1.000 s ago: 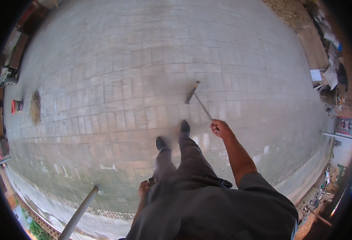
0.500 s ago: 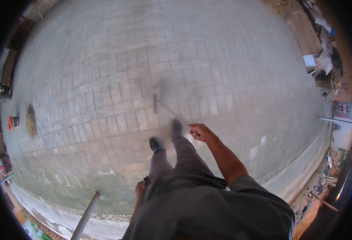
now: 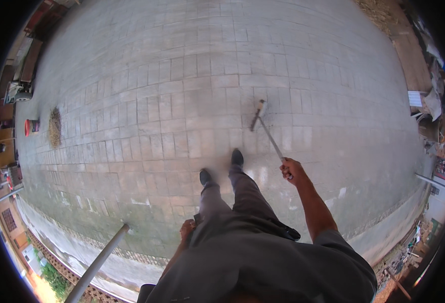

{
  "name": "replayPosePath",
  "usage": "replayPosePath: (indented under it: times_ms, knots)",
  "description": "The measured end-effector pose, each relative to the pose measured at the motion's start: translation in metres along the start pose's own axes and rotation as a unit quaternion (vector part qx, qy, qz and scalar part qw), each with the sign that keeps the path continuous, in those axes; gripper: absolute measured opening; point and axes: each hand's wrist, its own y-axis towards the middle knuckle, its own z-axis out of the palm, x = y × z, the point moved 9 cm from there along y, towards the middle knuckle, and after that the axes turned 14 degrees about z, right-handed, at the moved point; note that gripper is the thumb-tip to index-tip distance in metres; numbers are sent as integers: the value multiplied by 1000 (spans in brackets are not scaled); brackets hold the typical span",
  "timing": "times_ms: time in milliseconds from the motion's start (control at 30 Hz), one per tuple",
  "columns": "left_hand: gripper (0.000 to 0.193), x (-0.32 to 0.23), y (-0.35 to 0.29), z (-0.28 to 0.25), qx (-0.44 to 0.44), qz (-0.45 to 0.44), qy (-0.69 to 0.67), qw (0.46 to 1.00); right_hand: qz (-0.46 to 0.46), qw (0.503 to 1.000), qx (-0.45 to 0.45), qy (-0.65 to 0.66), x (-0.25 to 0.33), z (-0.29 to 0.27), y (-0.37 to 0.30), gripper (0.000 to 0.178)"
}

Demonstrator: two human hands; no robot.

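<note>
My right hand (image 3: 292, 170) is wrapped round the pale handle of a push broom (image 3: 272, 139), out to the right of my feet. Its crosswise head (image 3: 257, 116), with a dark lower edge, rests on the paving ahead, tilted, with some dark specks beside it. My left hand (image 3: 187, 230) hangs low by my left hip with its fingers curled. A small dark thing shows at its fingertips against my trousers, too unclear to name.
Pale paving (image 3: 182, 106) spreads around my two dark shoes. To the left lie a brown heap of loose litter (image 3: 55, 127) and a red bucket (image 3: 28, 128). A grey pole (image 3: 101, 257) rises at lower left. Boards and sacks (image 3: 433, 101) line the right side.
My right hand has swung right and the broom head has moved right with it, no longer blurred. The whole view has shifted, and my left hand stays by my hip.
</note>
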Motion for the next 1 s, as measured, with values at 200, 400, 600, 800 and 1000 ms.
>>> replayPosePath:
  times_ms: [200, 400, 600, 800, 1000]
  knots:
    - [37, 2, -18, 11, -40, -19, -19, 999, 56, 984, 162, -54, -15, 125, 35, 11]
    - [43, -3, -24, 15, -56, -45, -49, 996, 114, 968, 208, -87, -19, 189, 89, 11]
    - [48, 38, -28, 29, -94, -40, -173, 980, 90, 985, 138, -57, 23, 97, 87, 6]
    - [54, 43, -5, 29, -87, -27, -224, 970, 35, 998, 53, 14, 72, -53, 38, 11]
    - [45, -34, 10, 20, -67, 14, -391, 918, -30, 997, 1, 70, 68, -87, 12, 14]
